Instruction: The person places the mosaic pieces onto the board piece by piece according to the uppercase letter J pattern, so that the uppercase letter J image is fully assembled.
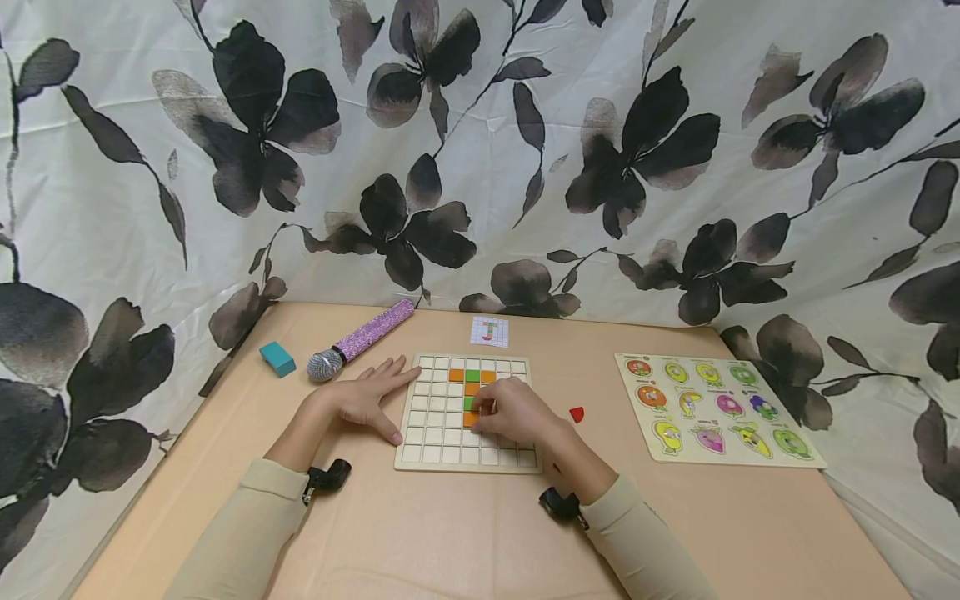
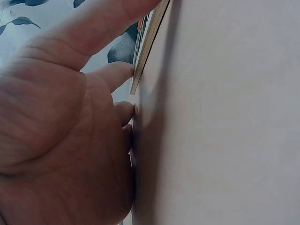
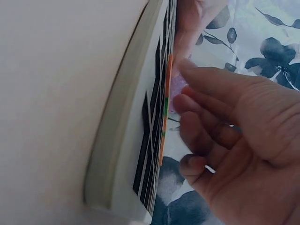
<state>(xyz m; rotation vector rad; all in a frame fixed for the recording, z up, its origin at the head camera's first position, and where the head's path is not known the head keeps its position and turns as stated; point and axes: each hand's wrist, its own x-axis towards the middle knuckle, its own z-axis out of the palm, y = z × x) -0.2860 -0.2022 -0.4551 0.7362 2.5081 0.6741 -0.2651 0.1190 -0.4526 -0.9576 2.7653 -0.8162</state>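
A white grid board (image 1: 431, 455) lies flat on the table, with orange and green square tiles (image 1: 472, 376) in some cells. My left hand (image 1: 366, 398) rests at the board's left side, fingers spread; its thumb and fingertips touch the edge. My right hand (image 1: 517, 410) is over the board's middle, fingers bent and thumb near the lowest orange tile (image 1: 469, 419). In the right wrist view the thumb and fingers of that hand stand apart above the row of tiles, and no piece shows between them. The hand hides several cells on the right.
A small card (image 1: 489, 332) with a coloured pattern lies behind the board. At left are a glittery microphone (image 1: 375, 331) and a teal block (image 1: 277, 359). A red piece (image 1: 576, 414) and a fruit picture board (image 1: 720, 408) lie to the right. A floral cloth hangs behind.
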